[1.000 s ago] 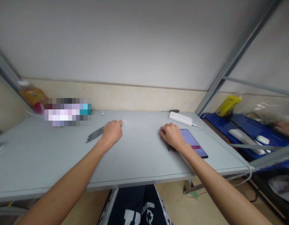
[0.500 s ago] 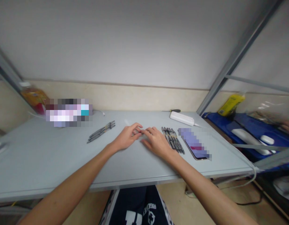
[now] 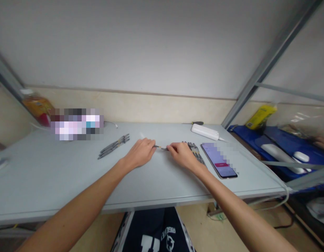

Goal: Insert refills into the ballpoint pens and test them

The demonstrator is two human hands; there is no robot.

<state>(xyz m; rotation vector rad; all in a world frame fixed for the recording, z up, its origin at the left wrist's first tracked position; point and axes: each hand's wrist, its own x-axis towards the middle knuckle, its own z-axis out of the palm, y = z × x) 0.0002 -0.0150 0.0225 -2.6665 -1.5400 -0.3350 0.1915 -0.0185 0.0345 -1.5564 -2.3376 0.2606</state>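
A slim dark pen with a pale band spans the gap between my two hands, just above the grey table. My left hand is closed around one end of it. At the other end, my right hand pinches it between thumb and fingers. Several dark pens lie side by side to the right, partly covered by my right hand. To the left of my left hand rests another group of pens, set at a slant.
A phone lies right of the pens. Behind it are a white power strip with a cable and a screwdriver. A bottle stands back left beside a blurred-out object. Metal bars frame the right side.
My hands have drawn apart from fingers meeting in the middle, and the pen between them now shows. Both hands have closed more tightly. The pen groups lie as before.
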